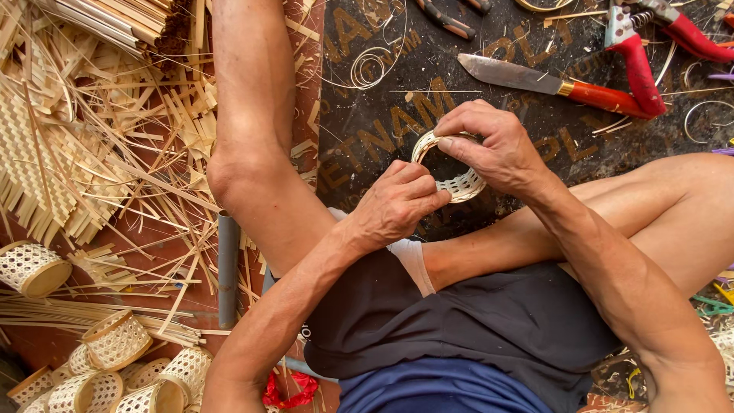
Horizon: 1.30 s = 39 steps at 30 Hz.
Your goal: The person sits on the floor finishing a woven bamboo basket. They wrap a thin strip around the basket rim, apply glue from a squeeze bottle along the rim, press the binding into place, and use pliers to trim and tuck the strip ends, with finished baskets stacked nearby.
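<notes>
Head view: a small woven ring of pale cane, open lattice texture, is held at frame centre. It is gripped by the right hand from 12 o'clock and pinched by the left hand at 7 o'clock. A red-handled knife lies at 1 o'clock; woven baskets are clustered at 8 o'clock.

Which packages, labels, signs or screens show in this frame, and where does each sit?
Dark printed floor mat: flat under the hands and tools, upper middle; black, worn, with large faded tan lettering.
No packages, labels or screens in view.
</notes>
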### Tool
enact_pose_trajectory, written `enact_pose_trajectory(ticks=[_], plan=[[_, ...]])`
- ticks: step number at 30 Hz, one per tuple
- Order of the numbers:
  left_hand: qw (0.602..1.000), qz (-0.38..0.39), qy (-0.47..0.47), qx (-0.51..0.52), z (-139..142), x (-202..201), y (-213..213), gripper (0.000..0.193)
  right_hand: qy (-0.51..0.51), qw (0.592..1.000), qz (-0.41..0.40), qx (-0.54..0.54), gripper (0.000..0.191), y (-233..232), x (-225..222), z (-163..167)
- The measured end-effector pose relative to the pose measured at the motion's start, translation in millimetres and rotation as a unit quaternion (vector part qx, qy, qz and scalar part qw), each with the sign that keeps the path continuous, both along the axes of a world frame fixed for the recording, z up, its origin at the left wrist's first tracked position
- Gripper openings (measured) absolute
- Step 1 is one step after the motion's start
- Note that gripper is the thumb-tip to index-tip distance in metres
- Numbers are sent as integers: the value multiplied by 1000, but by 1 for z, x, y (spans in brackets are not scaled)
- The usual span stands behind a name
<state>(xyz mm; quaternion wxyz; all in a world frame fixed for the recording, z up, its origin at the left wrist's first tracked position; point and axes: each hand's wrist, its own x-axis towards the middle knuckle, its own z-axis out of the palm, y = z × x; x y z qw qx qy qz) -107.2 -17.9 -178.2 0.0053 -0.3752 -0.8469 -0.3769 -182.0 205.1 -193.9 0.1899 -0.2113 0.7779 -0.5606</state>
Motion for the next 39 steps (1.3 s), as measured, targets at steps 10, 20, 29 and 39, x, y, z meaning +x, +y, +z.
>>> enact_pose_trajectory(ticks=[10,20,29,39], plan=[[1000,-8,-21,6,1,1,-1,26,84,996,14,-9,14,-5,2,-4],[1000,-14,-7,7,-2,0,-1,26,408,878,128,218,17,-5,-18,26],[1000,-24,-5,9,1,-3,-1,27,406,875,117,237,17,-13,-20,28],[1000,-30,-2,7,-1,0,1,30,418,873,123,219,9,-3,-11,21]])
